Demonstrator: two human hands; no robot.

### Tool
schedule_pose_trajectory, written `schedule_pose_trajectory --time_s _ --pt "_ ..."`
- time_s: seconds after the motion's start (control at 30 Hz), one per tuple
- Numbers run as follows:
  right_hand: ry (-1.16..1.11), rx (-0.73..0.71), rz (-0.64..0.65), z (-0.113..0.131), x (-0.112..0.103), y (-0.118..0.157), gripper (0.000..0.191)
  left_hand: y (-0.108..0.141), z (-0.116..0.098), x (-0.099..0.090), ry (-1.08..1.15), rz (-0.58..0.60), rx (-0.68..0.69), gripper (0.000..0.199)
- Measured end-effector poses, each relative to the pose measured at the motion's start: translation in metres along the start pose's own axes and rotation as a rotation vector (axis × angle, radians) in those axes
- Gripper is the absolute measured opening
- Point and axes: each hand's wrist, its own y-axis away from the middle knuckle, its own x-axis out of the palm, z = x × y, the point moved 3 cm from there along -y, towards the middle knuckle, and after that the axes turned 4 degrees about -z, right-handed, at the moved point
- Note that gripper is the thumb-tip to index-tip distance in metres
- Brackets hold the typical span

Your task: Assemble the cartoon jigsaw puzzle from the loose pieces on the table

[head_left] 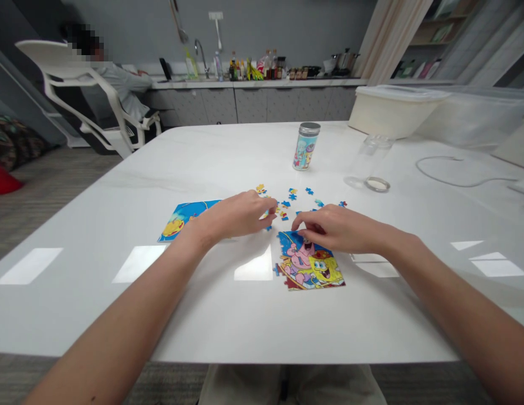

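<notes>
We're likely fitting pieces point(286, 204) to the puzzle point(304, 269); left hand point(247, 212) and right hand point(335, 228) fingers narrow, grip unclear; next calls for edge-matching.

Bright glare on tabletop point(219, 320); edges visibly stretched.

Passable: gap between upright canister point(304, 151) and glass jar point(370, 157) | low obstacles nearer: loose puzzle pieces point(286, 204)

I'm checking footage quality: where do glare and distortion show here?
Head view: bright, window-shaped reflections glare on the white table, one just left of the partly assembled puzzle; head view: the can appears to lean outward, likely wide-angle distortion; head view: pixelation covers the head of the seated person.
</notes>
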Motion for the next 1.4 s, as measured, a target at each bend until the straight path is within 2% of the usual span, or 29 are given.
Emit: schedule_pose_trajectory --time_s 0.17,0.47,0.77,1.0,1.17,1.27,1.4 --pt "-0.036 0.021 0.038 0.0 0.001 0.0 0.022 0.003 -0.007 -0.004 0.094 0.064 0.111 0.019" --pt "-0.062 0.029 0.072 0.0 0.0 0.0 0.02 0.003 -0.005 0.005 0.122 0.115 0.107 0.021" --pt "-0.024 0.028 0.066 0.0 -0.001 0.001 0.021 0.002 -0.005 0.009 0.124 0.11 0.119 0.024" --pt "0.156 0.271 -0.184 -0.013 -0.014 0.002 0.022 0.001 -0.005 0.011 0.135 0.108 0.096 0.023" --pt "0.177 0.505 -0.251 -0.03 -0.021 0.007 0.028 0.0 -0.005 0.016 0.169 0.105 0.093 0.023" --pt "0.194 0.629 -0.248 -0.044 -0.027 0.012 0.03 0.0 -0.007 0.017 0.176 0.106 0.068 0.023" --pt "0.215 0.725 -0.231 -0.057 -0.032 0.017 0.032 -0.001 -0.012 0.017 0.171 0.118 0.074 0.023"
